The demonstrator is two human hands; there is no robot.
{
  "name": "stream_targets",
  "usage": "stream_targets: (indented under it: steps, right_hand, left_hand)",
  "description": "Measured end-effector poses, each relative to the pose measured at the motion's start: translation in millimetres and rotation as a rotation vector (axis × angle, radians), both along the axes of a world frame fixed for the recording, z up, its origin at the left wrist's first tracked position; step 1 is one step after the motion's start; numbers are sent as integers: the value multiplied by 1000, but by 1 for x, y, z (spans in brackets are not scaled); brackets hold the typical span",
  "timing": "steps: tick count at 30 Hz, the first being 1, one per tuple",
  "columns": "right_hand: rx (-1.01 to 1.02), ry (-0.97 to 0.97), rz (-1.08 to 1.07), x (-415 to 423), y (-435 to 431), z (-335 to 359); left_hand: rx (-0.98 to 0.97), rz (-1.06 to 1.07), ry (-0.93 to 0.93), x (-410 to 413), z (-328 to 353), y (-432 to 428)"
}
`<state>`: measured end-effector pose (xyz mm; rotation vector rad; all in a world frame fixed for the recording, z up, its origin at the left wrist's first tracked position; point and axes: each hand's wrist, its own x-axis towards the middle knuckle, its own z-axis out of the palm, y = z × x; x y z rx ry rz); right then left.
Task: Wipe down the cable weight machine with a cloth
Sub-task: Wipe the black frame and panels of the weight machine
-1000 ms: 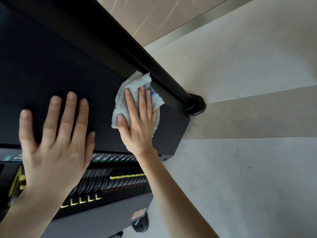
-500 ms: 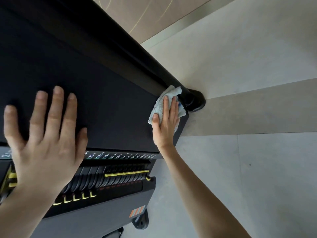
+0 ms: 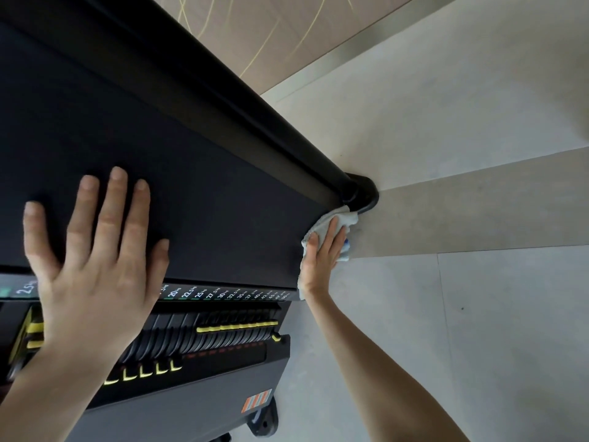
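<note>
Cloth (image 3: pixel 343 218) lay bunched at the bottom corner of the cable weight machine (image 3: pixel 191 186), squeezed between the edge of the dark side panel and the rounded foot (image 3: pixel 365 194) standing on the floor (image 3: pixel 478 314). It was pale grey towelling, crumpled, with a small patch of blue showing beside the fingers, and a thin strip of it trailed along the panel's edge below the wrist.

The machine was seen from above, looking down its height. Its long axis ran from the upper left of the view to the lower right, and the thick black tube (image 3: pixel 223 90) along the panel followed that line down to the foot. The panel was flat, matt and black. Beneath it ran a strip of white weight numbers (image 3: pixel 223 294), then the stacked black plates (image 3: pixel 191 338) with yellow marks, and an orange striped sticker (image 3: pixel 257 401) on the grey lower cover.

The right hand (image 3: pixel 322 253) pressed the cloth against the panel's edge with straight fingers. The left hand (image 3: pixel 95 260) rested flat on the panel, fingers spread, holding nothing, well apart from the cloth.
</note>
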<state>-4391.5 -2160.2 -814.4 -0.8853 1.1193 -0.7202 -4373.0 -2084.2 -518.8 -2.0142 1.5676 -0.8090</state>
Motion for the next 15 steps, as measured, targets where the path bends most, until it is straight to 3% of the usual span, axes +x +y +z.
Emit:
stream_targets:
  steps: [6,9,13,15]
  right_hand:
    - [155,-60,54,-4,26,42]
    - [140,-65,99,-4,38,78]
    - [-229,-115,127,-2,52,143]
    - [-416,-118,105,-1,58,160]
  left_hand:
    - [-9,-4,12,1,0,-1]
    - [-36,-19,42,0,5,2]
    - [-70,80,22,3,14,13]
    - [12,142,-36,9,16,22]
